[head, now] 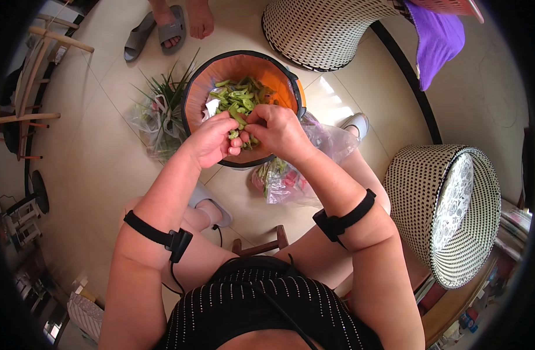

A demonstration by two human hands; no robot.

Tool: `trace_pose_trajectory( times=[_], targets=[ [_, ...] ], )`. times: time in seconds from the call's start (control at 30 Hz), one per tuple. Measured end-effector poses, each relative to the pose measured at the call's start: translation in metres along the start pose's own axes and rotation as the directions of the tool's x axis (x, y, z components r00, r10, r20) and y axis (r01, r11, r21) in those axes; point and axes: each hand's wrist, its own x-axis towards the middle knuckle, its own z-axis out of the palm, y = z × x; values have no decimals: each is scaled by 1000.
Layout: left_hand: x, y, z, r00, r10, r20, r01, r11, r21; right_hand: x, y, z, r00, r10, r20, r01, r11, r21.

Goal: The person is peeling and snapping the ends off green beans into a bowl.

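Over the near side of an orange bin [245, 62] with a black rim, both of my hands are on one green bean pod [237, 117]. My left hand [215, 136] holds it between thumb and fingers, palm turned up. Small pale green pieces [233, 135] show by its curled fingers; whether they are beans or pod bits is hard to tell. My right hand [281, 130] pinches the near end of the pod with thumb and forefinger. Inside the bin, below the hands, lies a heap of green pods [243, 97] with a white scrap of paper [211, 107] beside it.
A plastic bag with long green leaves [162, 118] stands left of the bin. Another clear plastic bag [289, 181] lies near my right knee. Woven seats stand at the upper right [311, 33] and right [414, 205]. Another person's feet [199, 22] are beyond the bin.
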Motion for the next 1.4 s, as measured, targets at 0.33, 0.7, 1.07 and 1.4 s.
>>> trace_pose_trajectory(
  times=[0.33,0.7,1.07,1.4],
  targets=[
    [2,1,-4,999,-18,-44,23,993,115,0,6,6,996,-60,-61,57,997,-53],
    [5,-7,-18,933,79,-350,-23,987,161,2,12,4,993,90,-81,-106,970,-220],
    [9,-17,-31,949,9,-315,89,951,295,2,18,6,993,70,-94,-74,997,-35],
    [-69,152,156,656,686,316,-751,546,372,-26,27,-17,989,84,-124,-86,996,-13]
  ],
)
